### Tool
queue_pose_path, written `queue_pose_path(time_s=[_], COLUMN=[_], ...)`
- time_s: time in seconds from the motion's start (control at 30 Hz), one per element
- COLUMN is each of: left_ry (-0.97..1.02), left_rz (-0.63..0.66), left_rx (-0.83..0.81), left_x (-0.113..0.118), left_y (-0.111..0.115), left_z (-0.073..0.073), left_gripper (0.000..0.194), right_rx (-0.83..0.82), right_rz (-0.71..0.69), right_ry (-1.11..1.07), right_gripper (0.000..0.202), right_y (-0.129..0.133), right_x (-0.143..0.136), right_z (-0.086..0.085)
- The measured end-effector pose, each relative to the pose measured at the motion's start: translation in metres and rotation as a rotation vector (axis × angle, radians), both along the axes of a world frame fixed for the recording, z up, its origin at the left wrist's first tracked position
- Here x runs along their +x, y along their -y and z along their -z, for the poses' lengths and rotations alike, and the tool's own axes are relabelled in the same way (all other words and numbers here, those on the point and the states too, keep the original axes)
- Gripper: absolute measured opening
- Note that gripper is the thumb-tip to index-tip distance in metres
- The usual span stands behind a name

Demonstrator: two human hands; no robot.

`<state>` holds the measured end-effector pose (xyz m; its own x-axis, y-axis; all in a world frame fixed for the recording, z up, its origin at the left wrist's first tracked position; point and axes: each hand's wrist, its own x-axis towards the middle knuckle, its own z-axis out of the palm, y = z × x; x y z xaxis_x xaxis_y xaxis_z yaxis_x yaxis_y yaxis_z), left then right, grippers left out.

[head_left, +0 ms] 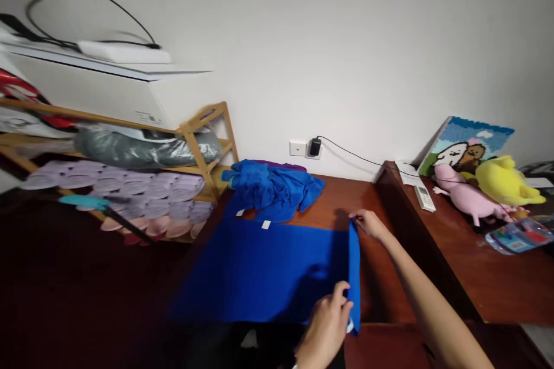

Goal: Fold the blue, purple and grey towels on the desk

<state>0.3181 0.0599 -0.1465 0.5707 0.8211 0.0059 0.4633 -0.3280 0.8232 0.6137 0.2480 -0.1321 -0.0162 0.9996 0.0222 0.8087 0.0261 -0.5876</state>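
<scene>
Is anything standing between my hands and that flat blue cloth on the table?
Nothing visible does: your left hand and right hand hold the flat blue cloth by its raised right edge. The crumpled blue fabric pile sits toward its far left corner, away from both.

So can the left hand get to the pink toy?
Probably not easily: the right arm is across the way, and the left hand is holding the blue cloth, away from the pink toy.
</scene>
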Motion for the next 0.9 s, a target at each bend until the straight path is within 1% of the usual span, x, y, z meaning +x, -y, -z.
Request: queue_pose_path(time_s=[0.03,0.1,0.2,0.27,0.33,0.4,0.47,0.53,0.6,0.7,0.77,0.8,0.9], left_ry=[0.031,0.067,0.088,0.088,0.083,0.084,0.061,-0.013,-0.103,-0.176,-0.216,-0.236,-0.248], left_rz=[-0.07,-0.223,-0.421,-0.528,-0.614,-0.692,-0.783,-0.883,-0.957,-1.014,-1.051,-1.07,-1.085], left_rx=[-0.056,-0.143,-0.199,-0.235,-0.277,-0.321,-0.363,-0.38,-0.357,-0.271,-0.244,-0.256,-0.35], left_x=[-0.026,-0.076,-0.14,-0.179,-0.216,-0.253,-0.288,-0.318,-0.342,-0.363,-0.369,-0.371,-0.372], left_y=[-0.004,-0.012,-0.018,-0.019,-0.018,-0.017,-0.016,-0.018,-0.022,-0.027,-0.028,-0.028,-0.024], left_z=[-0.005,-0.01,-0.008,-0.003,0.003,0.009,0.015,0.02,0.023,0.029,0.036,0.04,0.052], left_gripper=[0.037,0.032,0.033,0.038,0.043,0.048,0.053,0.055,0.056,0.058,0.056,0.053,0.05], right_rx=[0.03,0.097,0.165,0.173,0.157,0.137,0.118,0.091,0.056,-0.001,-0.029,-0.04,-0.062], right_rz=[-0.091,-0.249,-0.399,-0.481,-0.556,-0.62,-0.666,-0.693,-0.699,-0.697,-0.702,-0.706,-0.727], right_ry=[0.066,0.196,0.257,0.241,0.223,0.209,0.19,0.17,0.157,0.152,0.15,0.15,0.147], right_gripper=[0.025,0.019,0.019,0.021,0.024,0.025,0.027,0.028,0.027,0.023,0.025,0.026,0.027], right_y=[-0.008,-0.025,-0.053,-0.072,-0.09,-0.106,-0.119,-0.13,-0.139,-0.147,-0.149,-0.15,-0.148], right_x=[-0.022,-0.074,-0.161,-0.221,-0.277,-0.327,-0.368,-0.402,-0.428,-0.457,-0.471,-0.477,-0.488], right_z=[-0.008,-0.023,-0.037,-0.039,-0.035,-0.027,-0.015,-0.002,0.011,0.029,0.039,0.044,0.055])
